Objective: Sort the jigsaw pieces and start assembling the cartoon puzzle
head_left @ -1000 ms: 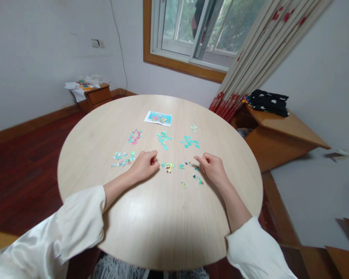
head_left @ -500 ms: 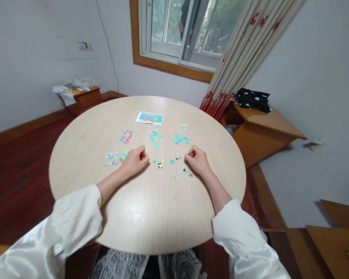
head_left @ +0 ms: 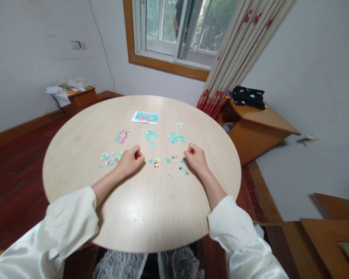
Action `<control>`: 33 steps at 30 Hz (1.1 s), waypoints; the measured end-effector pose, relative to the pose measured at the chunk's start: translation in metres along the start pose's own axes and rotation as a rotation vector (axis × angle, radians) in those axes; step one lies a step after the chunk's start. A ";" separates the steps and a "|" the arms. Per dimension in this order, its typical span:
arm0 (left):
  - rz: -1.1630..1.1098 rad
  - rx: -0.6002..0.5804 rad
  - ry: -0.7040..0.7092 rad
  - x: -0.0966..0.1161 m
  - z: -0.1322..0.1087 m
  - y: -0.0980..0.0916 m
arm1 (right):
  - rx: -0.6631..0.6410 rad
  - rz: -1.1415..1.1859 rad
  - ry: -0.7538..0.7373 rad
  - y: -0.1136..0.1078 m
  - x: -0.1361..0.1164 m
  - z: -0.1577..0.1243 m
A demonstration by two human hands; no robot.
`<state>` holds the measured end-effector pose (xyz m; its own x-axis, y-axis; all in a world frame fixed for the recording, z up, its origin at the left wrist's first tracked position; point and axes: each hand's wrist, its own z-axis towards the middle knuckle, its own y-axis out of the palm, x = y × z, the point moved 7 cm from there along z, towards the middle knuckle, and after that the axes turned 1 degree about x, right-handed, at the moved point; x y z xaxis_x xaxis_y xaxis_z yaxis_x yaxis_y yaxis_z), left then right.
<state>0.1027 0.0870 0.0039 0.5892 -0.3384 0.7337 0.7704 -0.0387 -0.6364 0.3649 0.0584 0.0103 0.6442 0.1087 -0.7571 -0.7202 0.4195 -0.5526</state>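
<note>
My left hand [head_left: 130, 159] rests on the round table as a loose fist, with nothing showing in it. Just left of it, and partly behind it, lie several mixed puzzle pieces [head_left: 107, 155]. My right hand [head_left: 196, 156] is also curled closed, knuckles up, with no piece showing in its fingers. Close to its fingertips are a small dark-and-teal piece [head_left: 183, 160] and two more pieces [head_left: 184, 170]. Between the hands lies a joined yellow cartoon-figure section [head_left: 156, 162], with a teal piece [head_left: 168, 160] to its right. A yellowish piece [head_left: 170, 176] sits nearer to me.
A printed picture [head_left: 145, 117] lies toward the table's far side. Separate groups of pink pieces [head_left: 122, 136], teal pieces [head_left: 150, 137], more teal pieces [head_left: 176, 137] and pale pieces [head_left: 180, 124] are spread before it. A wooden cabinet [head_left: 258, 128] stands right of the table [head_left: 151, 217].
The view has shifted slightly, so the table and pieces appear a little further left. My right hand has lifted or drawn slightly away from the dark-and-teal piece. My left hand stays closed in place.
</note>
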 end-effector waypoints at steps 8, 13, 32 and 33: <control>-0.002 -0.038 0.030 -0.004 0.000 0.007 | -0.112 0.080 -0.040 0.015 0.005 0.001; -0.011 -0.057 0.050 -0.005 0.002 0.009 | -0.154 0.075 -0.061 0.020 0.004 0.001; 0.405 -0.094 0.255 -0.001 0.001 0.024 | -0.151 0.031 -0.102 0.031 -0.009 -0.007; 0.410 -0.092 0.248 -0.001 0.001 0.023 | -0.157 0.046 -0.115 0.032 -0.010 -0.008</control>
<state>0.1204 0.0870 -0.0113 0.7549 -0.5567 0.3467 0.4559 0.0653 -0.8876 0.3335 0.0636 -0.0021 0.6288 0.2308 -0.7425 -0.7747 0.2675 -0.5730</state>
